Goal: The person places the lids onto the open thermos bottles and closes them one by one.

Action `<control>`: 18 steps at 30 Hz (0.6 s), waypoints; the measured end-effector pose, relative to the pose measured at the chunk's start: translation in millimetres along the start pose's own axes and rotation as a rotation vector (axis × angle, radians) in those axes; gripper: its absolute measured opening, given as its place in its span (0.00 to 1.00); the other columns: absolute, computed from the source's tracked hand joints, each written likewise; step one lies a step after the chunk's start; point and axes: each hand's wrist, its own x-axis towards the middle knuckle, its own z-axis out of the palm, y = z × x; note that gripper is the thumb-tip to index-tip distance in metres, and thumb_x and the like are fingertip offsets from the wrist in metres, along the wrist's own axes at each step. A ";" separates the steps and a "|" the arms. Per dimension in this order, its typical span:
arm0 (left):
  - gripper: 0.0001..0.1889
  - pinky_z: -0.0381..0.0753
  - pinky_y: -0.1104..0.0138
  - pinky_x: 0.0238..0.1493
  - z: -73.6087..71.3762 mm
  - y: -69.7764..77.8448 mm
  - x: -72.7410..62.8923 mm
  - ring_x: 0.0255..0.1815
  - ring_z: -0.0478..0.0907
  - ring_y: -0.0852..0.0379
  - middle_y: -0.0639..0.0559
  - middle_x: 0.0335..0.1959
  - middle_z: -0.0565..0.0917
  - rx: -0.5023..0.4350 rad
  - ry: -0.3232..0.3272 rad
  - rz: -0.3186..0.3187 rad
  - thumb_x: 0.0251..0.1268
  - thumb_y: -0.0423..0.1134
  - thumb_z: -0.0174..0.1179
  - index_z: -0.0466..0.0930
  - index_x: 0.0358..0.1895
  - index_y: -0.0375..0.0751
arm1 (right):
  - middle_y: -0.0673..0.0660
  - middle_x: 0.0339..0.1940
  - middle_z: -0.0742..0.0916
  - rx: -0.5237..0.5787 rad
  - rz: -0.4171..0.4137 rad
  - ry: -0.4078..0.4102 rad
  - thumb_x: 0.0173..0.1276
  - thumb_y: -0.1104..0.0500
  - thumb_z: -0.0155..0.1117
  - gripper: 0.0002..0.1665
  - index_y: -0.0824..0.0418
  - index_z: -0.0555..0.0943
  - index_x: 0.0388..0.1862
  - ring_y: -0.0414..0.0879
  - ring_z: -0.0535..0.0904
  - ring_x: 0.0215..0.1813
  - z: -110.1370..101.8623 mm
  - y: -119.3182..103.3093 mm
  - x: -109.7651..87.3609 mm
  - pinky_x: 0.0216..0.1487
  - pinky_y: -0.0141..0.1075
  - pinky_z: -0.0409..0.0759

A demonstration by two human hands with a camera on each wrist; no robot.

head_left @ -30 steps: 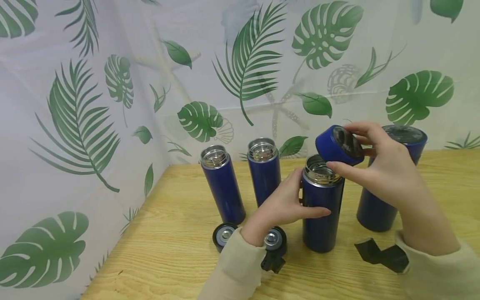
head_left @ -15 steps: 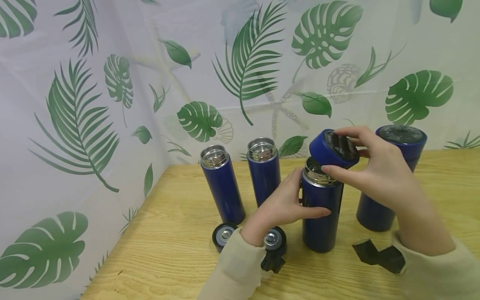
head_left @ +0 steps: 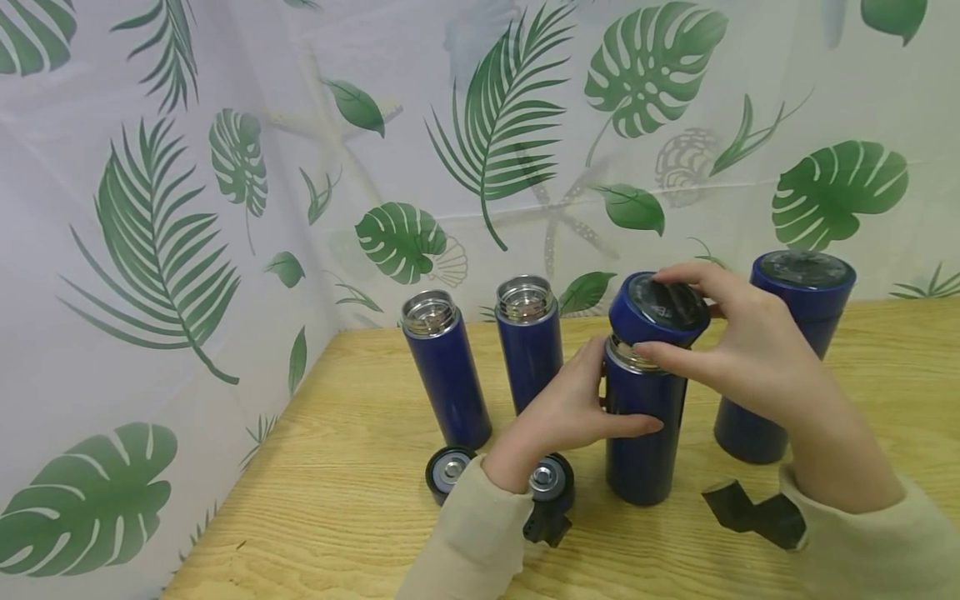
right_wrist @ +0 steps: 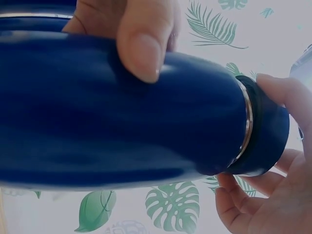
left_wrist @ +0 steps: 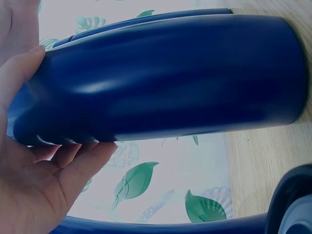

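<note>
A blue vacuum flask (head_left: 641, 467) stands upright on the table, and my left hand (head_left: 562, 412) grips its upper body with thumb and fingers on opposite sides. In the left wrist view that hand (left_wrist: 44, 180) curls round the flask (left_wrist: 175, 78) near its neck. My right hand (head_left: 765, 358) holds a blue lid (head_left: 652, 308) with a glossy black top, thumb at the near side. The lid sits tilted over the steel mouth, and a strip of metal neck shows under its near edge. The right wrist view shows the fingers round the lid (right_wrist: 268, 131).
Two lidless blue flasks (head_left: 447, 383) stand to the left, beyond two upturned lids (head_left: 450, 471). A capped flask (head_left: 753, 425) stands at the right. Black pieces (head_left: 757, 512) lie near the right sleeve, and another black piece (head_left: 547, 527) near the left. Leaf-patterned cloth (head_left: 300, 167) hangs behind.
My right hand has brought the lid down and slightly left onto the flask's mouth, and the lid is less tilted. The left hand has stayed in place on the flask.
</note>
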 end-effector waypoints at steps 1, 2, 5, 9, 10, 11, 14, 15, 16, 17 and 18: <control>0.40 0.70 0.73 0.47 -0.1 0.9 -0.3 0.51 0.68 0.66 0.57 0.54 0.66 0.003 0.000 -0.004 0.48 0.39 0.67 0.52 0.64 0.51 | 0.61 0.48 0.77 -0.003 -0.003 0.001 0.44 0.55 0.74 0.37 0.60 0.70 0.54 0.55 0.72 0.45 0.2 -0.3 0.1 0.42 0.48 0.67; 0.40 0.70 0.73 0.47 -0.4 2.2 -0.6 0.51 0.68 0.66 0.56 0.54 0.66 0.005 -0.001 -0.006 0.48 0.39 0.67 0.52 0.64 0.51 | 0.61 0.48 0.78 -0.007 -0.008 0.001 0.44 0.55 0.74 0.37 0.59 0.71 0.54 0.55 0.72 0.45 0.2 -0.8 0.3 0.42 0.47 0.67; 0.40 0.70 0.73 0.47 -2.1 10.7 -3.0 0.50 0.68 0.65 0.54 0.55 0.66 0.005 -0.003 -0.012 0.48 0.37 0.66 0.52 0.64 0.49 | 0.60 0.48 0.78 -0.015 -0.025 -0.001 0.43 0.56 0.75 0.36 0.59 0.71 0.54 0.54 0.72 0.45 0.8 -1.5 0.6 0.42 0.46 0.67; 0.39 0.69 0.73 0.48 -5.2 27.3 -8.3 0.51 0.68 0.64 0.50 0.55 0.67 0.002 -0.005 -0.014 0.49 0.32 0.65 0.53 0.63 0.44 | 0.60 0.48 0.78 -0.022 -0.043 -0.020 0.44 0.55 0.74 0.36 0.59 0.71 0.53 0.53 0.72 0.44 1.7 -1.2 0.4 0.41 0.46 0.66; 0.38 0.68 0.73 0.48 -5.7 30.9 -9.5 0.51 0.68 0.64 0.50 0.55 0.66 0.003 -0.006 -0.016 0.49 0.32 0.65 0.53 0.63 0.43 | 0.59 0.47 0.78 -0.026 -0.044 -0.027 0.44 0.54 0.74 0.36 0.59 0.71 0.53 0.53 0.72 0.43 1.9 -1.0 0.4 0.40 0.46 0.66; 0.38 0.68 0.73 0.49 -6.2 33.9 -10.5 0.51 0.68 0.64 0.49 0.55 0.67 0.005 -0.006 -0.018 0.49 0.31 0.65 0.53 0.63 0.42 | 0.59 0.47 0.78 -0.027 -0.043 -0.033 0.44 0.54 0.74 0.36 0.59 0.71 0.53 0.52 0.72 0.43 2.0 -0.9 0.5 0.40 0.46 0.66; 0.38 0.68 0.74 0.49 -6.7 36.9 -11.4 0.51 0.68 0.64 0.48 0.55 0.66 0.015 -0.005 -0.025 0.49 0.31 0.65 0.53 0.63 0.41 | 0.59 0.46 0.78 -0.035 -0.041 -0.051 0.45 0.53 0.74 0.36 0.59 0.71 0.53 0.52 0.72 0.43 2.1 -0.2 0.6 0.39 0.46 0.66; 0.38 0.68 0.74 0.49 -6.7 37.2 -11.6 0.51 0.68 0.64 0.48 0.55 0.66 0.017 -0.004 -0.026 0.49 0.31 0.65 0.53 0.63 0.41 | 0.59 0.46 0.78 -0.037 -0.040 -0.057 0.45 0.53 0.74 0.36 0.59 0.71 0.53 0.52 0.72 0.42 2.2 -0.4 0.5 0.39 0.46 0.67; 0.38 0.68 0.74 0.49 -6.8 37.1 -11.6 0.51 0.68 0.64 0.48 0.55 0.66 0.016 -0.003 -0.023 0.49 0.31 0.65 0.53 0.63 0.41 | 0.59 0.46 0.78 -0.038 -0.037 -0.063 0.45 0.52 0.73 0.35 0.59 0.71 0.53 0.52 0.72 0.43 2.1 -0.3 0.5 0.39 0.46 0.67; 0.38 0.68 0.74 0.49 -6.7 36.9 -11.5 0.50 0.69 0.64 0.48 0.55 0.67 0.017 -0.002 -0.018 0.49 0.31 0.65 0.54 0.63 0.41 | 0.58 0.46 0.78 -0.038 -0.035 -0.067 0.45 0.52 0.73 0.35 0.59 0.71 0.53 0.52 0.72 0.43 2.1 -0.3 0.6 0.39 0.46 0.67; 0.38 0.68 0.74 0.48 -6.7 36.5 -11.5 0.50 0.69 0.64 0.48 0.55 0.67 0.017 -0.001 -0.015 0.49 0.31 0.65 0.54 0.63 0.41 | 0.59 0.47 0.78 -0.037 -0.034 -0.071 0.46 0.52 0.73 0.36 0.59 0.71 0.53 0.52 0.72 0.44 2.1 -0.4 0.7 0.39 0.47 0.67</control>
